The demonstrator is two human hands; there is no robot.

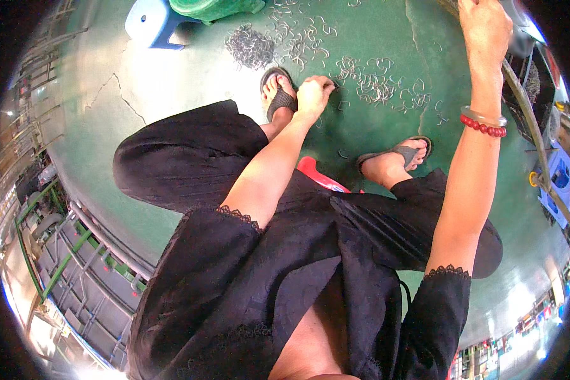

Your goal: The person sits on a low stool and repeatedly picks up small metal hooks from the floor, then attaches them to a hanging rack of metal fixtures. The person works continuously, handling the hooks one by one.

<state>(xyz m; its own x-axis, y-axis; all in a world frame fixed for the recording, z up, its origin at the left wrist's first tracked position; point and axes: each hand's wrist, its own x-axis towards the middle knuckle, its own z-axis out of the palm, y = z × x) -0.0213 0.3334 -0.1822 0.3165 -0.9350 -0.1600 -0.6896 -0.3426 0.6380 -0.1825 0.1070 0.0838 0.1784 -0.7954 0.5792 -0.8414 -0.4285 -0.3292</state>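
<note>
Small curved pieces of grey metal wire lie on the green floor before me, in a dense pile (pixel 250 47) at the left and in a loose scatter (pixel 375 81) at the right. My left hand (pixel 315 95) is low over the floor between them, beside my left sandal, its fingers pinched together. Whatever is in that pinch is too small to make out. Up at the top right, my right hand (pixel 486 28) is closed next to a long curved bar (pixel 519 82). Its fingertips are partly hidden at the picture's edge, so what they hold does not show.
A blue and white stool (pixel 155 25) and a green plastic vessel (pixel 215 7) stand at the far left. Beneath me shows a red plastic seat (pixel 320 174). A blue plastic crate (pixel 557 180) is at the right, and metal racks (pixel 88 272) line the left.
</note>
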